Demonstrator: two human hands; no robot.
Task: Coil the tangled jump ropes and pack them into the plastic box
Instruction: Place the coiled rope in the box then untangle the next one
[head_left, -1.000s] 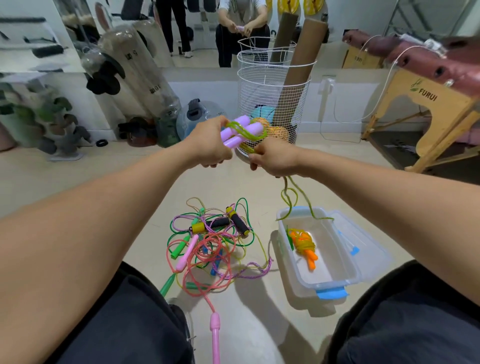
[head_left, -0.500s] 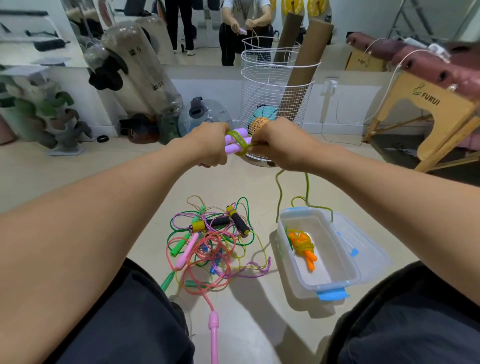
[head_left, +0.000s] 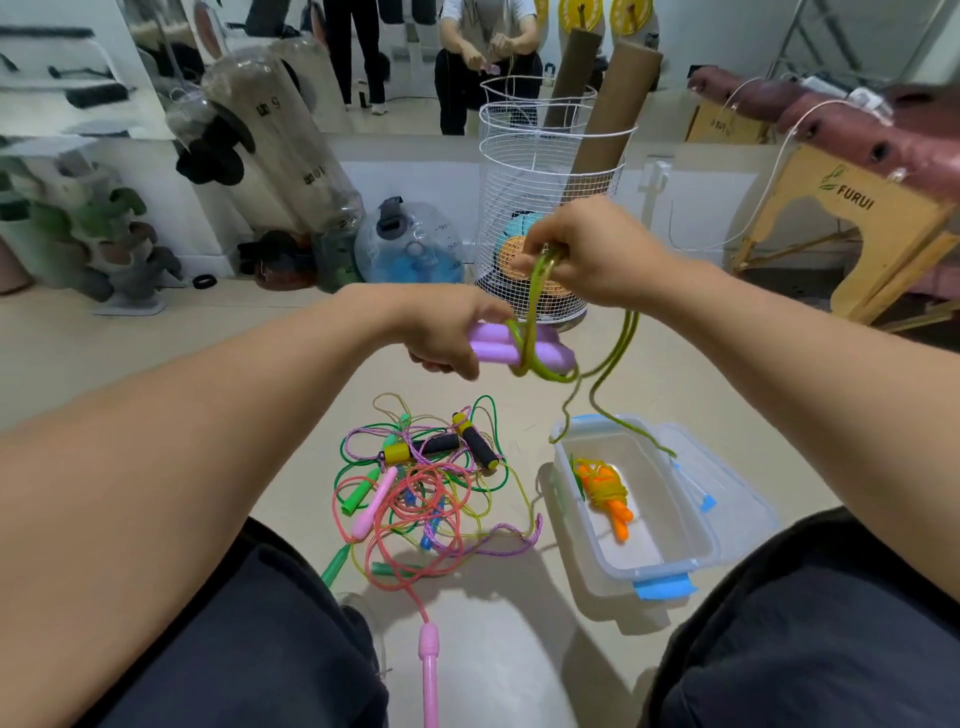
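Wrapping green rope (head_left: 532, 312) around purple handles (head_left: 519, 349): left hand (head_left: 441, 332) fingers clamped on handles, right hand (head_left: 582, 254) pinching a loop. One orange bundle (head_left: 605, 491) sits in plastic box (head_left: 576, 514) at right; tangled pile (head_left: 431, 483) on floor left remains.

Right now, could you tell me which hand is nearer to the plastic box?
Right. The right hand is raised above the box's far end; the left hand is farther left, holding purple handles.

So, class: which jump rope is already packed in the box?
The orange-handled rope, coiled inside the box; the others lie tangled on the floor or in hand.
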